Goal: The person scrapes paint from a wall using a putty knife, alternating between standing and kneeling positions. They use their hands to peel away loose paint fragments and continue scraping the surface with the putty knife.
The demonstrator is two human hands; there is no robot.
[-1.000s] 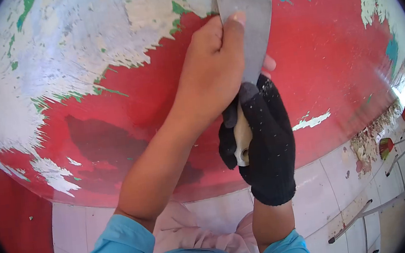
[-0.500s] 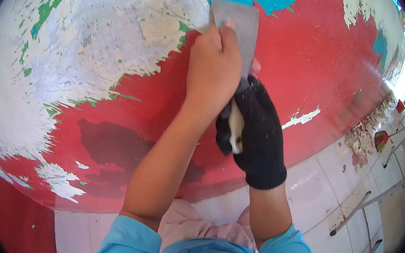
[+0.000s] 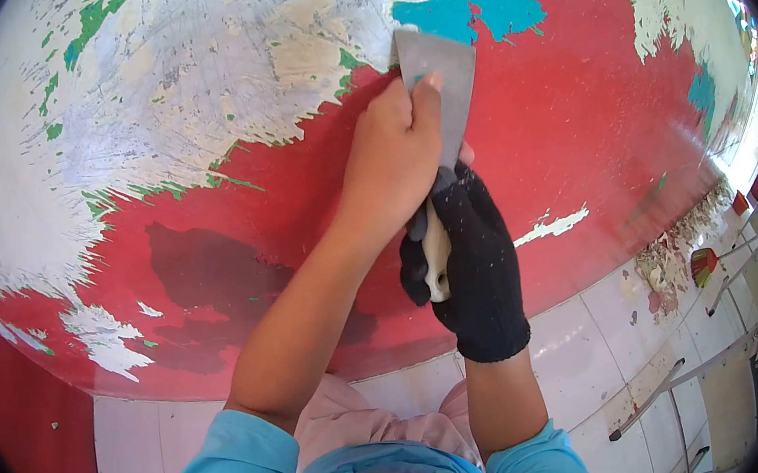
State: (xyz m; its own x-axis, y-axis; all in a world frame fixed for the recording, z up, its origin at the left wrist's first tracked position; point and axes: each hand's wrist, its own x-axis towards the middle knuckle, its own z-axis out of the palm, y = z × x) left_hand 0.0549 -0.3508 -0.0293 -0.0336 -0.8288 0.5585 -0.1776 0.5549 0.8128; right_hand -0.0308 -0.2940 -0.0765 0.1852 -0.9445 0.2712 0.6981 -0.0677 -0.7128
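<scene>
Both hands — the bare left hand and the gloved right hand — were closed on one scraper, which was held up in front of a broad red surface. Its metal blade was gripped by the left, the thumb laid along the near face and the other fingers partly hidden. Its pale handle was enclosed by the right, which was itself contained in a black glove flecked with pale specks. The blade was pointed upward, its wide edge seen over the lower border of a blue patch; whether the surface was touched by that edge could not be told. To the left, a large whitish area was fringed with green. At the right, pale floor tiles were littered with flakes along the foot of the surface — just beside them, a small red and green object was seen.
</scene>
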